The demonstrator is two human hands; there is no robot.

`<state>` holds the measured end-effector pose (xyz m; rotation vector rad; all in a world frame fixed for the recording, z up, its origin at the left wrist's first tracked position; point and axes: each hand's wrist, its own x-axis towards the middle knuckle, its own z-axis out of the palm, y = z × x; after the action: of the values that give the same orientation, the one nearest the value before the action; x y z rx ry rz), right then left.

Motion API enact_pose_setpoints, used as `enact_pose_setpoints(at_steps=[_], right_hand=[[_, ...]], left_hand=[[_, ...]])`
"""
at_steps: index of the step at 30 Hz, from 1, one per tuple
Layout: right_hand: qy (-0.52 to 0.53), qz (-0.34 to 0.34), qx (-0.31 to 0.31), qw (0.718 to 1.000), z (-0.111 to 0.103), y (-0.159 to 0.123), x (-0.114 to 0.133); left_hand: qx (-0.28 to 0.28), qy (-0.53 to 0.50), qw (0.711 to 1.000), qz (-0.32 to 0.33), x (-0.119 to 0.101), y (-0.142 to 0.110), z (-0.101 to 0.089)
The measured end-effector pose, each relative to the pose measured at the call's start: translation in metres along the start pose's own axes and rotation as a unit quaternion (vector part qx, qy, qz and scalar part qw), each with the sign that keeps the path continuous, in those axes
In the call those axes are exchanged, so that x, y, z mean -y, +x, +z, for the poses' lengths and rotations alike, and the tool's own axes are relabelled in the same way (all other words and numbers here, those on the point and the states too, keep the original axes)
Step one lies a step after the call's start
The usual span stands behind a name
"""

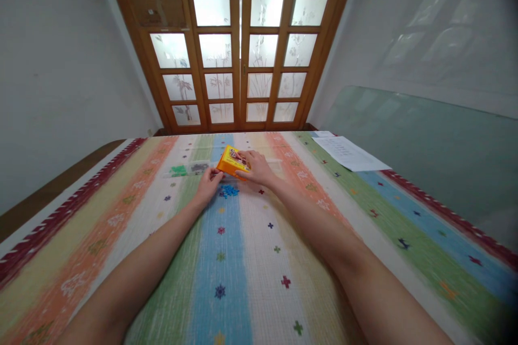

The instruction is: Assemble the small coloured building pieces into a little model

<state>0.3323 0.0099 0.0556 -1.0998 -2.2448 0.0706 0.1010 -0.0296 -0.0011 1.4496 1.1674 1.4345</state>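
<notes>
An orange box [229, 161] with a printed picture on its lid is tilted up off the striped cloth [251, 259] at the far middle of the table. My right hand [254, 167] is closed over its right side and top. My left hand [208, 182] grips its lower left corner with curled fingers. A small heap of blue pieces [229, 191] lies on the cloth just under the box, between my hands.
A clear strip-shaped bag with green [178, 171] and dark pieces [199, 167] lies left of the box. White paper sheets [348, 152] rest at the far right of the table. Wooden glazed doors [240, 48] stand behind; a glass panel [424, 145] leans on the right wall.
</notes>
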Motion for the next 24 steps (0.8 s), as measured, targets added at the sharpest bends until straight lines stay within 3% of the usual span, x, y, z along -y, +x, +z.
enact_pose_setpoints(at_steps=[3, 6, 11, 18, 24], right_hand=[[0.074, -0.018, -0.032, 0.997, 0.005, -0.004, 0.004], [0.151, -0.038, -0.042, 0.987, 0.008, -0.008, 0.006], [0.235, -0.041, -0.002, 0.971, 0.003, -0.014, 0.009], [0.147, 0.009, -0.05, 0.988, -0.004, -0.022, 0.013], [0.139, 0.002, -0.137, 0.981, 0.002, -0.03, 0.01]], left_hand=[[-0.043, -0.048, 0.997, -0.033, -0.003, 0.002, -0.001], [-0.042, -0.087, 0.994, -0.05, -0.008, 0.002, -0.004], [-0.031, -0.106, 0.994, -0.001, -0.01, 0.005, -0.01], [-0.042, 0.038, 0.995, 0.087, -0.018, 0.006, -0.021], [-0.064, 0.188, 0.967, 0.157, -0.038, -0.009, -0.021]])
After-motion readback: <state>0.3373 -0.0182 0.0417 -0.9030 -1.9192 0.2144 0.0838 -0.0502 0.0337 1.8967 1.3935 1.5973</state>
